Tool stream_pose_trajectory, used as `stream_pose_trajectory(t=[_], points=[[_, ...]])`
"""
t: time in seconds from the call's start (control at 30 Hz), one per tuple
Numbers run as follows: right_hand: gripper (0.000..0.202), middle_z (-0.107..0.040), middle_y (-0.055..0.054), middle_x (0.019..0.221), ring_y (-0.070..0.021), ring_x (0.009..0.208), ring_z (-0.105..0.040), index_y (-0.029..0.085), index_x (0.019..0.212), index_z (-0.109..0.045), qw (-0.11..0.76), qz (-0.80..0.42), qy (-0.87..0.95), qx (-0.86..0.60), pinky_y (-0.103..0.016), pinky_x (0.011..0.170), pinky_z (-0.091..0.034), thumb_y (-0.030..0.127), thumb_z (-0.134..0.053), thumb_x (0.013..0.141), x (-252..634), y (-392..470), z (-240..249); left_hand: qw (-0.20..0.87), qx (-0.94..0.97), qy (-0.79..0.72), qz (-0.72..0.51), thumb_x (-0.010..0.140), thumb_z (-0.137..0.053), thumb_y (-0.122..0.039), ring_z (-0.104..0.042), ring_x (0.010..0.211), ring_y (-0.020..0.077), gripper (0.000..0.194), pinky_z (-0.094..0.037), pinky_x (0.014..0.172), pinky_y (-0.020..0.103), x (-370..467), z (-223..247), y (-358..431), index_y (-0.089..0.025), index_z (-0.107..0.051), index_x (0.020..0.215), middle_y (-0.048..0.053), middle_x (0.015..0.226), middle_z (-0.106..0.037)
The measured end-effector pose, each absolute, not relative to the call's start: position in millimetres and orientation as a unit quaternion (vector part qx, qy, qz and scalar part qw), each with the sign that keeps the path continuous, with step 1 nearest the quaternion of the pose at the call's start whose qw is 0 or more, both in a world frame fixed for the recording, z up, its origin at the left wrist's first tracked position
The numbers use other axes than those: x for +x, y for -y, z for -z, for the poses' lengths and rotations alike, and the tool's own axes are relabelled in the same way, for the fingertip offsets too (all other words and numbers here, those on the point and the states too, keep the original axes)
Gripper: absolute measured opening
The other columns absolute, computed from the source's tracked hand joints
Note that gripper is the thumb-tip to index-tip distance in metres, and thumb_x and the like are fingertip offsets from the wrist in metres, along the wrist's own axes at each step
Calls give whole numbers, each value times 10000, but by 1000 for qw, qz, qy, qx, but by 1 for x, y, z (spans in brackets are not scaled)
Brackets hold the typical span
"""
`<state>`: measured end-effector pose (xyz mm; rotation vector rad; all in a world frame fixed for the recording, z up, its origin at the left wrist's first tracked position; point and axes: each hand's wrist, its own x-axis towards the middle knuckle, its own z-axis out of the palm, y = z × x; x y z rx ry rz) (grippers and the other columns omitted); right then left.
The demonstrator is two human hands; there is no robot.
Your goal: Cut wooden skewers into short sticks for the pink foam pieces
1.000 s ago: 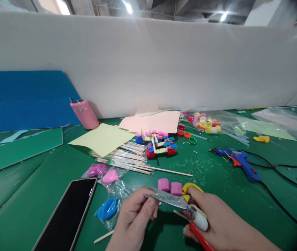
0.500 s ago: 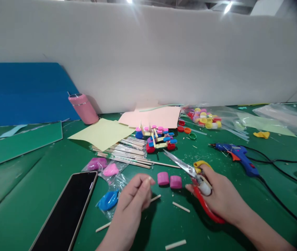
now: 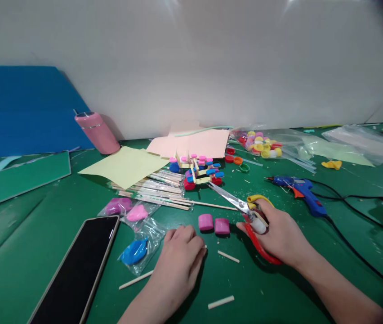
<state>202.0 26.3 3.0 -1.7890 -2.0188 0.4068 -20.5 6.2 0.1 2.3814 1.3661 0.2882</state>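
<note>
My left hand is palm down on the table, its fingers curled over a thin wooden stick. One end of the stick lies left of my wrist, and a pale tip shows by my fingertips; the grip itself is mostly hidden. In my right hand is a pair of scissors with red and yellow handles. The blades are nearly together and point up-left. Two pink clay blocks sit between my hands. Short cut pieces of stick lie nearer to me.
A phone and bagged clay lie on the left. Bundled sticks and a small colourful model stand farther back. A blue glue gun with its cable is at right. A pink bottle leans against the white wall.
My left hand has turned from a raised pinch to palm down and lowered onto the stick. My right hand still holds the scissors. The whole view has tilted slightly downward.
</note>
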Motion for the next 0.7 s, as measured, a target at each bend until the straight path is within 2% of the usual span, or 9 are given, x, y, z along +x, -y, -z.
stream_pose_trajectory(t=[0.17,0.47,0.7], points=[[217,-584,17,642,-169,549,-549,232,772,-445,198,-147,724,-644,-238,455,-373,394,-568,696,201,-26,-3,185,867,-457,-78,837,-332,-148,-446,748,212,250,-319,662,355,-18,-1,-4,-180,-565,754,65,776,-548],[188,-589,16,655,-168,560,-551,229,791,-447,198,-154,729,-637,-240,468,-370,341,-564,697,201,-26,-4,200,862,-461,-61,787,-395,-143,-451,787,223,171,-320,703,369,-20,-9,-6,-190,-555,824,57,808,-560],[195,-589,18,655,-169,565,-551,234,807,-446,198,-169,726,-637,-236,465,-366,339,-565,695,200,-26,-4,124,860,-495,-4,687,-406,-96,-454,794,241,162,-317,683,377,-27,-16,-4,-185,-535,726,61,800,-538]])
